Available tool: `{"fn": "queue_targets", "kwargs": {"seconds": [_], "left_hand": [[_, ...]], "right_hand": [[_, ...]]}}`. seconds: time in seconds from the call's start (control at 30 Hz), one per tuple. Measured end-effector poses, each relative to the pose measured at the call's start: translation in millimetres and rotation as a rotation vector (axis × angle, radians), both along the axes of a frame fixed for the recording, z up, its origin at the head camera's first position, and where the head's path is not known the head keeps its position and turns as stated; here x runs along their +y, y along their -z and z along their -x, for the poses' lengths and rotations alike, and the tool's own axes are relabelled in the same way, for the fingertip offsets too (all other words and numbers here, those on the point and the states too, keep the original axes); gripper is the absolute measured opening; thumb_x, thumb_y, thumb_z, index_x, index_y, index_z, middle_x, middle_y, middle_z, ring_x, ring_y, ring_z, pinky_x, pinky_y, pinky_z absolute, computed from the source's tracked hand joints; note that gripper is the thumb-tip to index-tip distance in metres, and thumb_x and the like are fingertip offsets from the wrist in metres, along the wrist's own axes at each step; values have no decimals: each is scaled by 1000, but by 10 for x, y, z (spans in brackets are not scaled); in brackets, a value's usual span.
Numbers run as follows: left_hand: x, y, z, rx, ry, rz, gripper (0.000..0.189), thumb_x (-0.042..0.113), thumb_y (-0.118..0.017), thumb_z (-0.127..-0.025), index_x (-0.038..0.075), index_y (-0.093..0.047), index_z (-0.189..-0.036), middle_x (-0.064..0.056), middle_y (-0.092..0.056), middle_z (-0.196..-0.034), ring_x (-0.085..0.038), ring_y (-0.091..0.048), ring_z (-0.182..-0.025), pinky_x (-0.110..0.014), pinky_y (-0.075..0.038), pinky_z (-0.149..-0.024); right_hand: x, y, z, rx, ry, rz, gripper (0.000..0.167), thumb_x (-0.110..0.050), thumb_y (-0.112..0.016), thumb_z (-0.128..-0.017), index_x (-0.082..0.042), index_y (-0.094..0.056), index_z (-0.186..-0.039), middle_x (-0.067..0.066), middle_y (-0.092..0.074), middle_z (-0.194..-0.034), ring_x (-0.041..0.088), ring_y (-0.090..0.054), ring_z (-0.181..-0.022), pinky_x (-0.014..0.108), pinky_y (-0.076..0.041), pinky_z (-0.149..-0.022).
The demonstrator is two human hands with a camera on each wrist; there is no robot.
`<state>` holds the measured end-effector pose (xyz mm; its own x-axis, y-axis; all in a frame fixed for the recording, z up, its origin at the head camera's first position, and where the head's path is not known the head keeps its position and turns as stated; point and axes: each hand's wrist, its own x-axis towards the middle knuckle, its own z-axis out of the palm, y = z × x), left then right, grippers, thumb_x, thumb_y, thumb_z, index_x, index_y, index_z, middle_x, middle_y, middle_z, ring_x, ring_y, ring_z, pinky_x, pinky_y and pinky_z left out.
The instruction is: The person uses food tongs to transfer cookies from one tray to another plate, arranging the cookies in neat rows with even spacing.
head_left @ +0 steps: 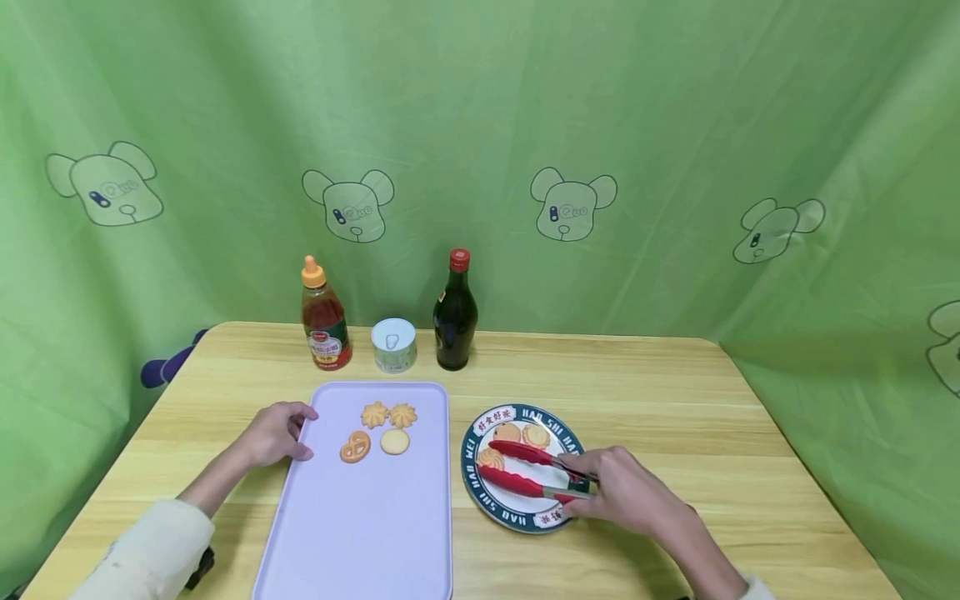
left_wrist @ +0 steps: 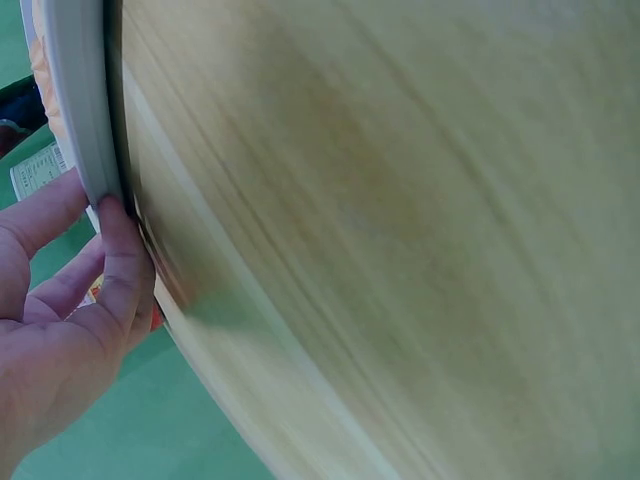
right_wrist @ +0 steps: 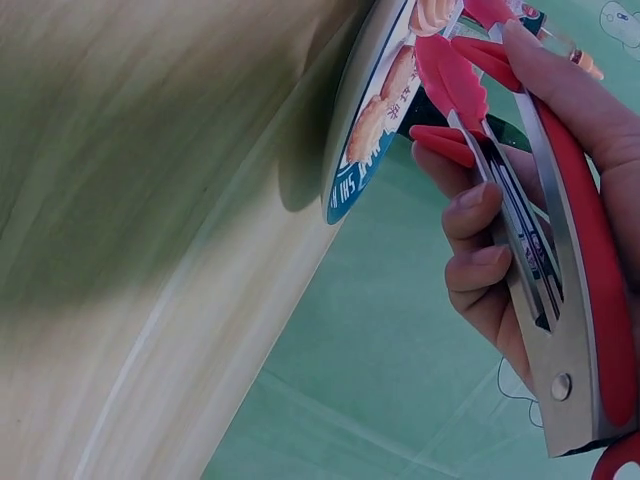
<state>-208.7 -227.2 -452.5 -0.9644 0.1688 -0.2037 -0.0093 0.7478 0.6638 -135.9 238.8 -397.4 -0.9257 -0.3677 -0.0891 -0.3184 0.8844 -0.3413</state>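
My left hand (head_left: 277, 433) pinches the left rim of a pale lilac tray (head_left: 360, 525); the left wrist view shows thumb and fingers on either side of that rim. On the tray lie two flower-shaped cookies (head_left: 402, 415), a pretzel-shaped cookie (head_left: 355, 447) and a round plain one (head_left: 394, 442). My right hand (head_left: 626, 487) grips metal food tongs (right_wrist: 560, 350) with red tips. These tips spread over a green-rimmed plate (head_left: 480, 492), on both sides of a swirled cookie (head_left: 491, 458). Two more cookies (head_left: 536, 436) sit at the plate's far side.
Behind the tray stand a sauce bottle (head_left: 326, 325) with an orange cap, a tin can (head_left: 394, 346) and a dark bottle (head_left: 455, 317) with a red cap. A green curtain (head_left: 480, 100) hangs past the back edge of the wooden table (head_left: 675, 400).
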Motion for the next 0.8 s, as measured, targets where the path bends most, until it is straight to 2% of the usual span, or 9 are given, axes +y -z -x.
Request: {"fn": "queue_targets", "kwargs": {"seconds": [0.13,0.27,0.37,0.53,0.8], "left_hand": [[3,0,-8,-1,-3,-3,56,0,-79,-66,-8,-57,-117,-16,-59,-96,-20,-55,-79,-31,-51,-67],[6,-5,-11,1,-1,-1,55,0,-79,-67,-8,-57,-117,-16,-59,-96,-20,-55,-79,-31,-51,-67],[3,-14,-7,5,4,2,55,0,-79,-67,-8,-57,-117,-16,-59,-96,-20,-55,-79,-31,-51,-67],[0,-11,-5,8,9,1,55,0,-79,-67,-8,-57,-117,-16,-59,-95,-20,-55,-79,-31,-51,-67],[-11,13,1,15,13,-1,56,1,-80,-66,-7,-58,-116,-15,-59,-95,-20,-55,-79,-31,-51,-67]], "right_hand": [[-16,-16,11,-17,17,2,65,-35,-85,-65,-7,-65,-120,14,-66,-119,14,-54,-83,26,-43,-66],[-50,-37,28,4,14,12,65,-35,-85,-65,-8,-65,-121,13,-66,-119,16,-61,-96,34,-53,-78],[-93,-56,44,34,0,22,66,-36,-85,-65,-8,-64,-122,12,-67,-118,20,-63,-103,39,-53,-87],[-203,-68,95,45,-34,16,65,-35,-84,-67,-9,-64,-123,10,-68,-116,19,-63,-101,37,-55,-83],[-463,-37,199,27,-35,18,68,-38,-83,-67,-12,-62,-126,8,-66,-120,26,-61,-111,42,-52,-91]]}}
